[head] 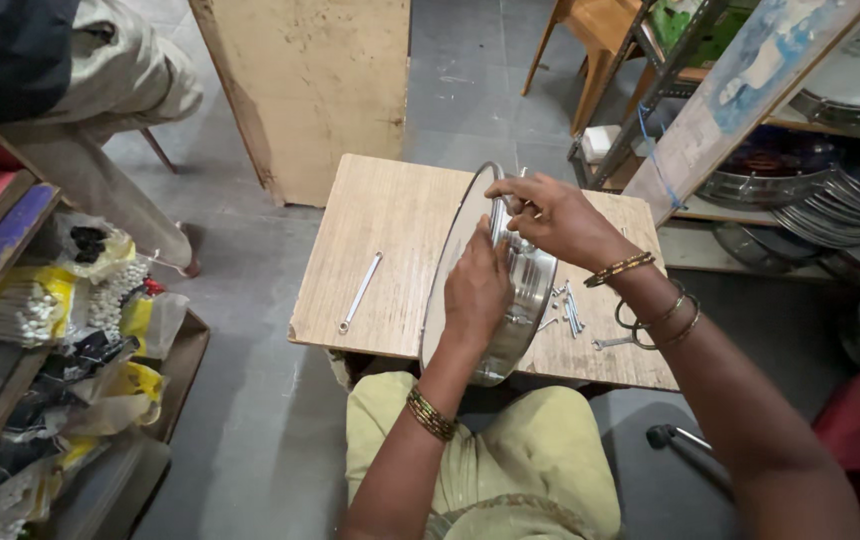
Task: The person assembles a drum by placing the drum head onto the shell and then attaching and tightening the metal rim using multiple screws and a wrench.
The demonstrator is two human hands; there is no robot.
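Item, as we record it from the head view: a round frame drum (450,270) with a shiny metal rim, standing on its edge, tilted, at the near side of a small wooden table (390,215), its pale skin turned to the left and its open metal side to the right. Our left hand (477,290) lies against the drum's rim near the middle, fingers curled close onto the metal; whether they pinch a small part there we cannot tell. Our right hand (555,215) sits at the upper rim, fingers bent together and closed on a small fitting at the rim, too small to make out. Both wrists carry bangles. On the table, left of the drum and well apart from it, lies a flat metal spanner (360,292). Right of the drum, near its lower rim, lies a loose heap of metal bolts (570,310), and just beside them a second, smaller spanner (612,343) close to the table's near edge. Our lap, in yellow-green cloth (490,460), is below the table. Surroundings: a plywood panel (305,90) standing on the grey floor beyond the table; shelves at right holding more drum frames and stacked metal hoops (830,205); at left a rack with bagged small goods in plastic (70,310); another person's trouser leg (120,90) at upper left
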